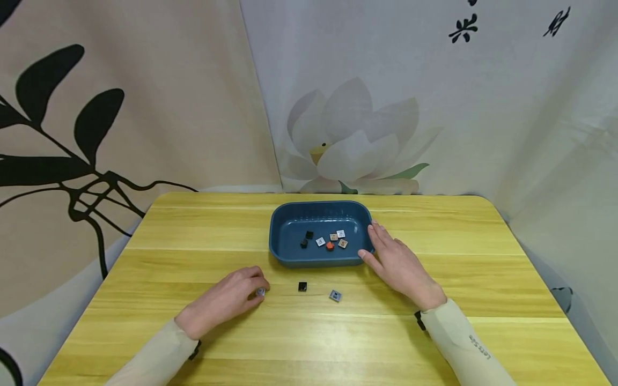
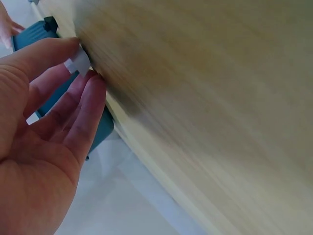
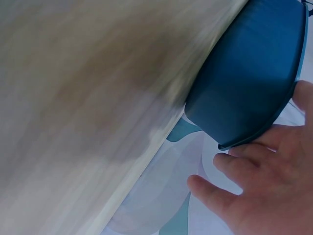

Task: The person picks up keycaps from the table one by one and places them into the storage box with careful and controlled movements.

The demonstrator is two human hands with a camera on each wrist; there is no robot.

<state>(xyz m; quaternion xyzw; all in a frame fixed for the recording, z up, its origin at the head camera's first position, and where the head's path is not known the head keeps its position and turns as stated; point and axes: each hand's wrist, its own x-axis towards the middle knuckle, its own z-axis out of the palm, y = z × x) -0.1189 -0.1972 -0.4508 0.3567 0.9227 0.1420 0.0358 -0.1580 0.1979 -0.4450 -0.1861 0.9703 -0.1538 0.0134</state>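
My left hand pinches a pale grey keycap between thumb and fingertips, low over the table left of the tray's front corner. In the left wrist view the keycap shows between the thumb and fingers. My right hand touches the right end of a blue tray, its fingers spread along the rim. The right wrist view shows those fingers at the tray's edge. A black keycap and a grey keycap lie on the table between the hands.
Inside the tray lie several keycaps: black ones, white ones, tan ones and a red one. The wooden table ends at a printed curtain behind it.
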